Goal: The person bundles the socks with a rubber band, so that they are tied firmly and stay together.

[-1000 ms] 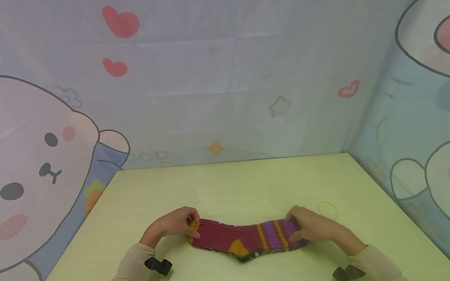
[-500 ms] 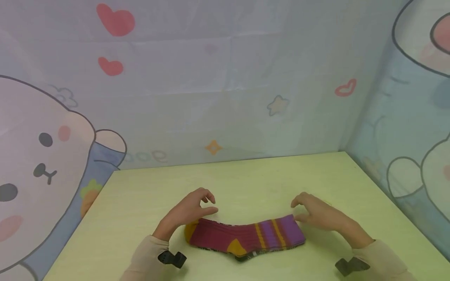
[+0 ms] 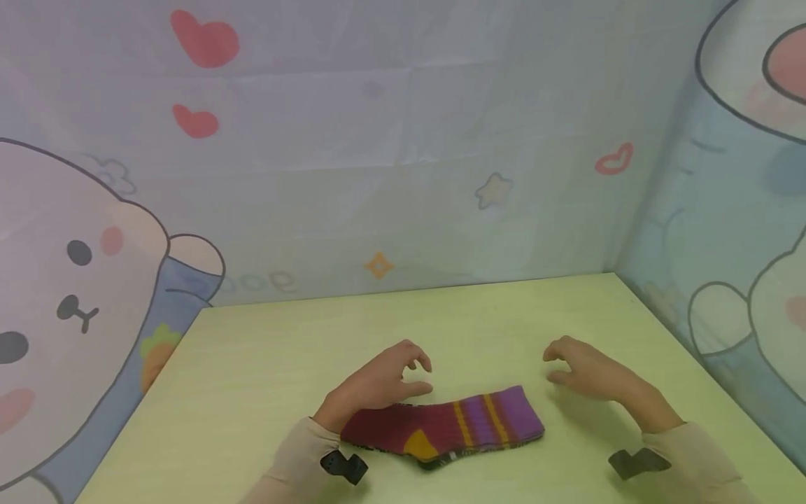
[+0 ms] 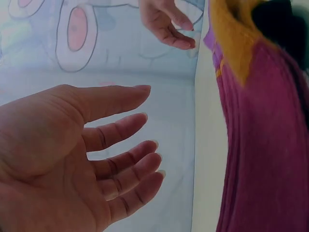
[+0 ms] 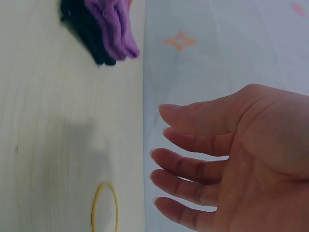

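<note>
A stack of socks lies flat on the table, the top one maroon with a yellow heel and a purple cuff crossed by yellow stripes. Dark fabric shows beneath it. My left hand hovers over the toe half with loosely bent fingers, and it hides the toe in the head view. Nothing lies between its fingers in the left wrist view. Beyond the cuff, my right hand is raised to the right of the socks, holding nothing. Its fingers are relaxed and apart from the thumb.
A yellow rubber band lies on the table in the right wrist view, hidden in the head view. The pale table meets a cartoon-printed cloth backdrop at the back and sides.
Both hands have let go of the socks and lifted away. My left hand has moved right across the toe half; my right hand has moved right, off the cuff. The socks stay in place.
</note>
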A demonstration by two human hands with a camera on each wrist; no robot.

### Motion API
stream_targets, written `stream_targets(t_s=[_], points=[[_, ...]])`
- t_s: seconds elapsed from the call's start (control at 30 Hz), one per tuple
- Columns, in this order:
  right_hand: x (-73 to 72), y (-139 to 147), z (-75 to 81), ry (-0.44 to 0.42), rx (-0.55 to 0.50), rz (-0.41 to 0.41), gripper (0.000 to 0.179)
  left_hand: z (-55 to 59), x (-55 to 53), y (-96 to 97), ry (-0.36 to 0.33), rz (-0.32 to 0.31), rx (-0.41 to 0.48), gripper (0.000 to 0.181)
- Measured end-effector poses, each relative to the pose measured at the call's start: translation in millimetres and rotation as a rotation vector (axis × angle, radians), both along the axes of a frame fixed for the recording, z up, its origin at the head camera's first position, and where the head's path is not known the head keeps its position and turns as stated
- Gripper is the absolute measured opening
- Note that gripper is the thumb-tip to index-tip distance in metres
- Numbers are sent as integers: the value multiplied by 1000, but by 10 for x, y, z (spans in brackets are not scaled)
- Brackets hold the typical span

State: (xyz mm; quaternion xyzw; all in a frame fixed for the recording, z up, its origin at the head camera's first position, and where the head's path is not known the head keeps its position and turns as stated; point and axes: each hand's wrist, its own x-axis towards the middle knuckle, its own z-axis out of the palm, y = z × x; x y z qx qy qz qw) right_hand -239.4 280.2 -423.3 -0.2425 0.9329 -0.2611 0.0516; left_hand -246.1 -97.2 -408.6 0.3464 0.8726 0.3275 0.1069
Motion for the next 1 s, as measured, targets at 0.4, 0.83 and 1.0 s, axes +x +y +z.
stream_targets(t_s=[0.4, 0.83, 1.0], points=[[-147, 365, -96, -47, 72, -60, 26, 54, 167, 521, 60, -241, -150, 35], [-255, 508, -181, -24, 130, -116, 23, -88, 237, 854, 119, -337, -368, 20], [-271, 553, -212, -24, 132, -176, 28, -33, 253, 1114, 128, -225, -510, 14]])
